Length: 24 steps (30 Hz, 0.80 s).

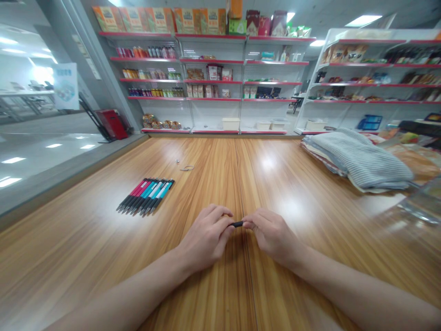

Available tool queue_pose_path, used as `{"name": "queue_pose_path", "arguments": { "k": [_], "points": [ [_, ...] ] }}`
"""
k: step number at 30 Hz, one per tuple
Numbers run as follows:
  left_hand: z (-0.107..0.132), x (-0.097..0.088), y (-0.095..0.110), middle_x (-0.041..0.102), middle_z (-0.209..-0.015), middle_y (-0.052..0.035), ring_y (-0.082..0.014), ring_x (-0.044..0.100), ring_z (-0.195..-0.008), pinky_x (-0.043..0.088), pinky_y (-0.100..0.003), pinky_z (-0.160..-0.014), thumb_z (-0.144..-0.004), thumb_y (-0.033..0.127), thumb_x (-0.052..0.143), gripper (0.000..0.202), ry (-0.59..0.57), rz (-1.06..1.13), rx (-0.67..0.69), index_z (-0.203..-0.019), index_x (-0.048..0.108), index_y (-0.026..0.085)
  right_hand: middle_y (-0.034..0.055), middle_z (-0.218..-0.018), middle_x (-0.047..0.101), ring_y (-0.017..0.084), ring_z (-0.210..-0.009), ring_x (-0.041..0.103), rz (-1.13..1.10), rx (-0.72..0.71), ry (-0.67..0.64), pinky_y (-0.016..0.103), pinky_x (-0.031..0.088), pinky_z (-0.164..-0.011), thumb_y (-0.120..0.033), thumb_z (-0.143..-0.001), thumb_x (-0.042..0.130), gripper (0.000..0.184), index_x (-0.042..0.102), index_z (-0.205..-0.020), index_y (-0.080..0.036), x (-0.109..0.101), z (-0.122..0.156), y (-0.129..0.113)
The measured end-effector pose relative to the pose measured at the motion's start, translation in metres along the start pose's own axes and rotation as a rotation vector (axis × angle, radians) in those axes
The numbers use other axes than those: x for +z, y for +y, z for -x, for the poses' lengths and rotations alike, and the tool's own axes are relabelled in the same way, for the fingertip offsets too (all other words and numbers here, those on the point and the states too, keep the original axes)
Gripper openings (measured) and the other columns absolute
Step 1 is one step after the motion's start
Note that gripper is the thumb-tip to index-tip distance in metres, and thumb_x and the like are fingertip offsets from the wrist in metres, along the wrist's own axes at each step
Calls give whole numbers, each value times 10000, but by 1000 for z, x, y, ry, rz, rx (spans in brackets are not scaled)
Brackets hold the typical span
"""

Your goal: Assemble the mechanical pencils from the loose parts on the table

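My left hand (211,233) and my right hand (274,235) are closed, fingertips pinching opposite ends of a black pen (238,224) just above the table. Only a short black stretch of it shows between them; my fingers cover the rest. To the left, several pens (146,196) lie side by side in a slanted row, their barrels pink, blue and white. Their black grips and tips point toward me. Beyond that row lie a thin looped band (187,168) and a tiny shiny piece (177,161), too small to name.
Folded striped cloth (365,156) is stacked at the right of the wooden table (220,174). Nearer on that side stands a clear container (425,200), partly cut off. Shelves of goods (213,81) rise behind the far edge, and a red case (112,124) stands on the floor at left.
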<state>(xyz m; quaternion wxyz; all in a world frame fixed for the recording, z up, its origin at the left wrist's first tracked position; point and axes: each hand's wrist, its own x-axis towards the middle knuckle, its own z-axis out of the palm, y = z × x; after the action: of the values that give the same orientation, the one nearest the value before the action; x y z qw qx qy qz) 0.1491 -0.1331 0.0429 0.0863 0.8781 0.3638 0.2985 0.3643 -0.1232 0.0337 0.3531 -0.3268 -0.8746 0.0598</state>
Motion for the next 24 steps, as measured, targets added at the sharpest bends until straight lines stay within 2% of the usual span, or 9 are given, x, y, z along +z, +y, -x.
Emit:
{"name": "queue_pose_path", "arguments": {
  "k": [4, 9, 15, 19, 24],
  "points": [
    [0, 0, 0, 552, -1083, -101, -218, 485, -1035, 434, -392, -897, -906, 192, 471, 125, 39, -20, -25, -926, 589, 158, 37, -778, 603, 143, -731, 527, -3, 1, -3, 273, 417, -670, -144, -931, 471, 116, 585, -916, -151, 0, 0, 0],
    [0, -1, 0, 553, -1143, -100, -253, 469, -1081, 420, -451, -911, -897, 239, 499, 152, 25, -98, -54, -984, 610, 181, 35, -768, 605, 142, -731, 531, -5, -13, 16, 272, 427, -673, -130, -929, 467, 123, 584, -899, -152, 0, -1, 0],
    [1, -2, -1, 555, -1140, -117, -263, 466, -1086, 418, -465, -903, -882, 215, 513, 93, 62, -115, -50, -864, 592, 169, 44, -774, 606, 146, -727, 531, 3, -6, 1, 280, 432, -666, -135, -930, 461, 130, 588, -905, -149, 0, -1, -1],
    [1, -2, -2, 562, -1116, -111, -259, 476, -1073, 419, -455, -895, -876, 276, 541, 127, 50, -102, -55, -917, 609, 177, 45, -771, 606, 146, -732, 534, 5, -10, 1, 281, 434, -668, -130, -929, 460, 133, 590, -906, -145, 0, -1, -1],
    [2, -2, -1, 548, -1168, -96, -255, 455, -1113, 386, -462, -929, -905, 215, 478, 158, 45, -117, -52, -892, 633, 186, 41, -760, 602, 142, -716, 534, 12, -18, 6, 275, 430, -651, -129, -928, 460, 138, 591, -885, -145, 0, -1, 0]
  ]
}}
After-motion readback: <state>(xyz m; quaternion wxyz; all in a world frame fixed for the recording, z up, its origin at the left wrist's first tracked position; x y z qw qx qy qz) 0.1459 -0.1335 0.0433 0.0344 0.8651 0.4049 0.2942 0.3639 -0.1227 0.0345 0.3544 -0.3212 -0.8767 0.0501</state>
